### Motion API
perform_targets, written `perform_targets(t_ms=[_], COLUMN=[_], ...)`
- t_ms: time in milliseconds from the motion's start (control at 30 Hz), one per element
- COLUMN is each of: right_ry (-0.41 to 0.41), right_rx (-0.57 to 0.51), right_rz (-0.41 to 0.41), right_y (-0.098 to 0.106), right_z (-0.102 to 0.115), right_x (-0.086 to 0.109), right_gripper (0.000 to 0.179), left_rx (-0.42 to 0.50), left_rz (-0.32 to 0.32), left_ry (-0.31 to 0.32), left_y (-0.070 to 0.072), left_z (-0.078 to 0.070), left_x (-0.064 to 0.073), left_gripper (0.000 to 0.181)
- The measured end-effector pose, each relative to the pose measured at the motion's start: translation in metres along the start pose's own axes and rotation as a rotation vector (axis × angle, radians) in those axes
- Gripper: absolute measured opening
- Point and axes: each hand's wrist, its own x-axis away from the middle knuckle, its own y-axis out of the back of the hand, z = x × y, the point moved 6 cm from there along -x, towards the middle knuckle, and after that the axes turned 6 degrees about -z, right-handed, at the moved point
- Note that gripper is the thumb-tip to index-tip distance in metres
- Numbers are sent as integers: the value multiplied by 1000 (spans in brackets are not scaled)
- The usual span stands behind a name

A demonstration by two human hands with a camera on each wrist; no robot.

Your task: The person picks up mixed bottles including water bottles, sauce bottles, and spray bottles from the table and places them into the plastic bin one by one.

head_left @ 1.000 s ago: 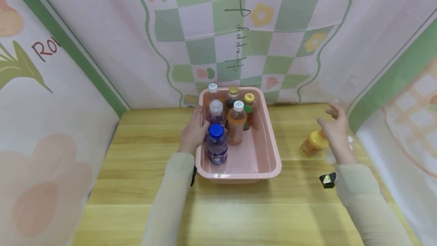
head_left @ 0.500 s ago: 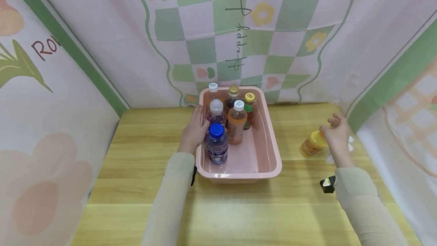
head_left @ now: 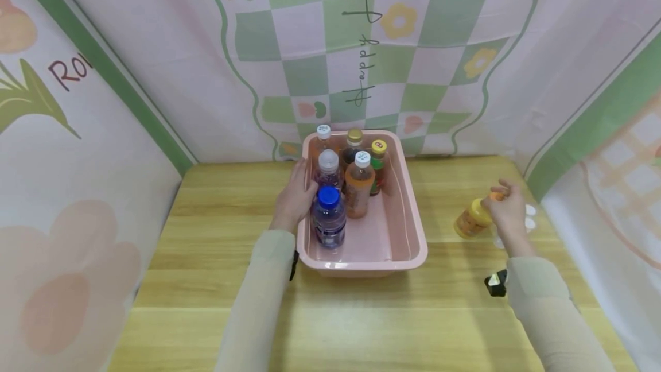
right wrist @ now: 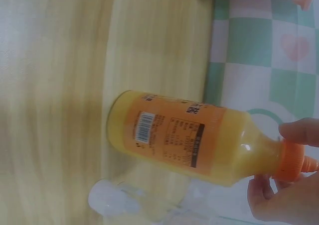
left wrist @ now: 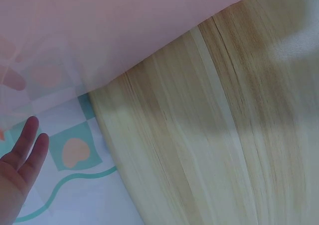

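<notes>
In the head view a pink plastic tub [head_left: 379,266] holds several upright bottles. Over its left rim lies my left hand [head_left: 292,200], thumb on the inner side and fingers along the outside; two fingertips show by the translucent wall in the left wrist view. At the right, a yellow squeeze bottle [head_left: 471,221] with an orange label [right wrist: 172,135] stands on the table. My right hand [head_left: 507,211] pinches its orange nozzle cap [right wrist: 289,160] between thumb and fingers. Inside the tub, a blue-capped bottle [head_left: 329,220] is nearest the front, beside an orange drink bottle [head_left: 357,191].
Behind the squeeze bottle, clear containers with white tops [head_left: 530,223] stand near the right curtain, partly hidden by the right hand. The wooden table [head_left: 361,326] ends at a patterned cloth backdrop [head_left: 351,33]. A dark camera [head_left: 496,283] sits at the right wrist.
My right hand has come down slightly toward the squeeze bottle's top, and its fingers have closed around the orange cap. The left hand and the tub stay in place.
</notes>
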Motion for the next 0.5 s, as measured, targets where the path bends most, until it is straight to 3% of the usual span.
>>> perform_targets(t_ms=[500], right_ry=[28], right_rx=[34], right_rz=[18], right_y=[1], right_z=[-8], right_x=[-1], right_gripper=[78], left_rx=[4], left_rz=[10], left_ry=[19], left_y=[-1], left_z=[1], left_x=[0], left_gripper=[69])
